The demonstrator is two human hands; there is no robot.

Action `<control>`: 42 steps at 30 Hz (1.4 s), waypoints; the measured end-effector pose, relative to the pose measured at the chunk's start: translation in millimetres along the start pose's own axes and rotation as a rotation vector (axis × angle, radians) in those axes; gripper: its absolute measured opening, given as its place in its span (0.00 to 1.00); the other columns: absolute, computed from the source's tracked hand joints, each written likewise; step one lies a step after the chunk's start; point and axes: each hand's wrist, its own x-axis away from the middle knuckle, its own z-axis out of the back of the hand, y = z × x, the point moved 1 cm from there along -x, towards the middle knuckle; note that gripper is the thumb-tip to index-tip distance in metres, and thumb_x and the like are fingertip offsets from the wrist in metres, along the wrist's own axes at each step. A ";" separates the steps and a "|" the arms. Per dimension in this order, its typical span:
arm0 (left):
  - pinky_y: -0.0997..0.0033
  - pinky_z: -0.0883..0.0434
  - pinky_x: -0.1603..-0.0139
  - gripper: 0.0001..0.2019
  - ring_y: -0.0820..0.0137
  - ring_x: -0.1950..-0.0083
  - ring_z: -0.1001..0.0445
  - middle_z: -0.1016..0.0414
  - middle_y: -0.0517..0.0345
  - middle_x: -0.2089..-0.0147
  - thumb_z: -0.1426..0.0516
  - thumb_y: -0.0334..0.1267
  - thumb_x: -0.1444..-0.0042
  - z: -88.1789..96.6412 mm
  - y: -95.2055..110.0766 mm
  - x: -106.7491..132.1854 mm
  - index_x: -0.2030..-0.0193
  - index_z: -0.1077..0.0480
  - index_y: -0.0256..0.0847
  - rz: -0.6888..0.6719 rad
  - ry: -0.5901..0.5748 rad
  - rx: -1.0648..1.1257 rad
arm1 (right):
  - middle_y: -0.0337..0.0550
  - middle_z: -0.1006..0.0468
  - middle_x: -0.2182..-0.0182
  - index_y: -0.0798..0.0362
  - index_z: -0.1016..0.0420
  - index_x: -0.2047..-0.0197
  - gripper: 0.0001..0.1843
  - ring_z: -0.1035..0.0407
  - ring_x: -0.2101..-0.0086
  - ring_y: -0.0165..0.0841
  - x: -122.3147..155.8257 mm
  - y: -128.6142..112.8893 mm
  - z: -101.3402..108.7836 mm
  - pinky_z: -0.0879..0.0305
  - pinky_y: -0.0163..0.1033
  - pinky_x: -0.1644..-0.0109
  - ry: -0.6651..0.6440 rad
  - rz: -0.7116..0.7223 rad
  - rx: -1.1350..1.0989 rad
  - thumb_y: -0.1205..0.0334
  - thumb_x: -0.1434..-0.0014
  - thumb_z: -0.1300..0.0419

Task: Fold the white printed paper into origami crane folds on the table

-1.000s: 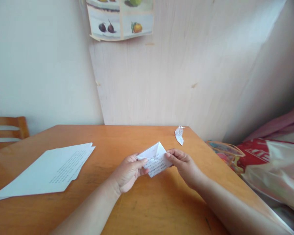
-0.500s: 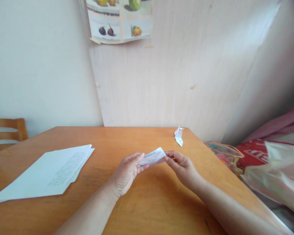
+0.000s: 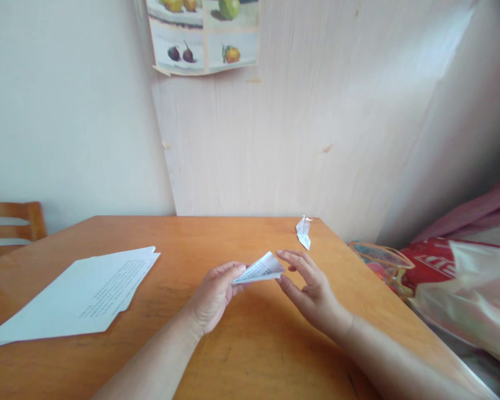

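Observation:
Above the middle of the wooden table, my left hand point(image 3: 220, 291) pinches the left end of a small folded sheet of printed paper point(image 3: 261, 269) between thumb and fingers. A flap of the paper stands up, showing rows of printed characters. My right hand point(image 3: 310, 289) is at the paper's right end with thumb and fingers apart; the thumb is close to the lower corner, and whether it touches is hard to see. Behind it, near the table's far right corner, lies a folded paper crane point(image 3: 304, 232).
A stack of printed sheets point(image 3: 79, 294) lies on the left of the wooden table point(image 3: 241, 355). A chair point(image 3: 35, 221) stands beyond the left edge. Plastic bags point(image 3: 462, 294) crowd the right edge. A fruit poster point(image 3: 204, 39) hangs on the wall behind.
My right hand's fingers have let go of the paper's right end and spread apart. The paper's flap has lifted, showing more print. My left hand stays nearly still.

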 end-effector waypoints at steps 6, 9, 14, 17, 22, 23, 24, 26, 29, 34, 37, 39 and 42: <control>0.66 0.31 0.52 0.11 0.61 0.53 0.25 0.19 0.50 0.59 0.38 0.44 0.42 -0.3 1.1 1.0 0.63 0.21 0.39 0.017 0.008 -0.024 | 0.49 0.30 0.44 0.38 0.36 0.33 0.30 0.32 0.45 0.43 -1.8 -7.3 2.1 0.31 0.52 0.43 -0.026 0.046 0.049 0.68 0.36 0.42; 0.66 0.32 0.52 0.11 0.61 0.54 0.25 0.19 0.52 0.60 0.37 0.45 0.43 -0.8 1.4 0.9 0.64 0.21 0.39 0.016 0.018 -0.046 | 0.49 0.31 0.43 0.38 0.39 0.32 0.32 0.33 0.44 0.44 -0.9 -7.0 1.9 0.32 0.53 0.42 -0.029 0.048 0.060 0.67 0.37 0.41; 0.66 0.32 0.54 0.11 0.62 0.56 0.25 0.20 0.53 0.62 0.37 0.45 0.45 -0.4 0.6 0.4 0.65 0.21 0.39 0.013 0.045 -0.077 | 0.49 0.31 0.43 0.37 0.37 0.33 0.31 0.33 0.44 0.44 1.6 -5.1 1.4 0.31 0.52 0.43 -0.046 0.051 0.088 0.68 0.37 0.41; 0.66 0.32 0.54 0.11 0.62 0.55 0.26 0.20 0.52 0.62 0.38 0.45 0.43 0.1 -0.3 0.2 0.64 0.22 0.39 0.003 0.059 -0.079 | 0.49 0.32 0.43 0.38 0.34 0.35 0.30 0.33 0.44 0.44 2.5 -4.9 0.8 0.31 0.52 0.43 -0.044 0.058 0.101 0.68 0.38 0.40; 0.66 0.31 0.54 0.12 0.61 0.54 0.25 0.20 0.51 0.61 0.38 0.46 0.42 -0.3 0.0 -0.5 0.64 0.22 0.38 -0.011 0.055 -0.076 | 0.48 0.28 0.46 0.39 0.30 0.40 0.25 0.31 0.47 0.44 0.3 -8.4 0.8 0.31 0.53 0.46 -0.034 0.065 0.115 0.68 0.39 0.39; 0.67 0.31 0.55 0.12 0.61 0.54 0.25 0.20 0.51 0.61 0.38 0.46 0.43 -0.2 0.1 -0.7 0.65 0.22 0.38 -0.012 0.064 -0.078 | 0.48 0.27 0.46 0.40 0.30 0.42 0.24 0.31 0.48 0.45 -0.7 -9.4 1.3 0.31 0.53 0.46 -0.037 0.067 0.119 0.68 0.39 0.39; 0.67 0.31 0.56 0.12 0.61 0.54 0.26 0.20 0.51 0.62 0.37 0.46 0.43 0.0 0.1 -0.9 0.65 0.22 0.38 -0.013 0.074 -0.080 | 0.47 0.26 0.48 0.40 0.29 0.43 0.23 0.30 0.49 0.45 -1.7 -10.4 1.8 0.31 0.53 0.47 -0.041 0.074 0.123 0.68 0.40 0.39; 0.68 0.30 0.56 0.12 0.62 0.55 0.26 0.20 0.52 0.62 0.37 0.46 0.44 0.6 -0.3 -1.5 0.65 0.22 0.38 -0.017 0.084 -0.078 | 0.47 0.24 0.50 0.41 0.29 0.45 0.21 0.30 0.50 0.44 -3.4 -11.9 2.8 0.31 0.52 0.48 -0.054 0.091 0.128 0.69 0.40 0.39; 0.68 0.30 0.56 0.12 0.62 0.54 0.26 0.20 0.52 0.61 0.37 0.46 0.42 1.8 -1.5 -2.3 0.65 0.21 0.38 -0.029 0.090 -0.077 | 0.45 0.23 0.54 0.42 0.30 0.47 0.20 0.29 0.53 0.42 -4.3 -12.5 3.0 0.31 0.51 0.50 -0.068 0.095 0.136 0.70 0.40 0.39; 0.63 0.29 0.50 0.15 0.59 0.49 0.25 0.19 0.48 0.56 0.39 0.48 0.40 3.0 -2.5 -2.9 0.59 0.20 0.37 -0.023 0.062 -0.074 | 0.44 0.23 0.60 0.44 0.30 0.50 0.14 0.30 0.57 0.41 -1.5 -8.7 0.1 0.31 0.48 0.54 -0.037 0.018 0.157 0.67 0.39 0.39; 0.59 0.29 0.46 0.17 0.56 0.46 0.26 0.19 0.46 0.52 0.41 0.50 0.38 1.8 -1.5 -1.9 0.58 0.20 0.37 -0.016 0.016 -0.054 | 0.44 0.24 0.61 0.45 0.30 0.54 0.10 0.30 0.59 0.40 0.3 -4.7 -0.8 0.31 0.47 0.56 -0.004 -0.024 0.154 0.66 0.38 0.40; 0.58 0.30 0.45 0.18 0.55 0.44 0.26 0.20 0.45 0.50 0.42 0.50 0.37 0.7 -0.7 -0.9 0.56 0.20 0.38 -0.004 -0.021 -0.056 | 0.44 0.24 0.62 0.45 0.30 0.54 0.08 0.30 0.60 0.40 0.9 -1.8 -0.5 0.31 0.46 0.57 0.023 -0.043 0.162 0.65 0.37 0.40; 0.57 0.30 0.43 0.17 0.54 0.42 0.27 0.20 0.44 0.48 0.42 0.48 0.37 0.1 -0.5 0.1 0.54 0.21 0.36 0.012 -0.052 -0.085 | 0.43 0.24 0.63 0.45 0.30 0.55 0.08 0.30 0.60 0.40 0.4 0.7 0.5 0.32 0.46 0.58 0.046 -0.048 0.190 0.65 0.37 0.40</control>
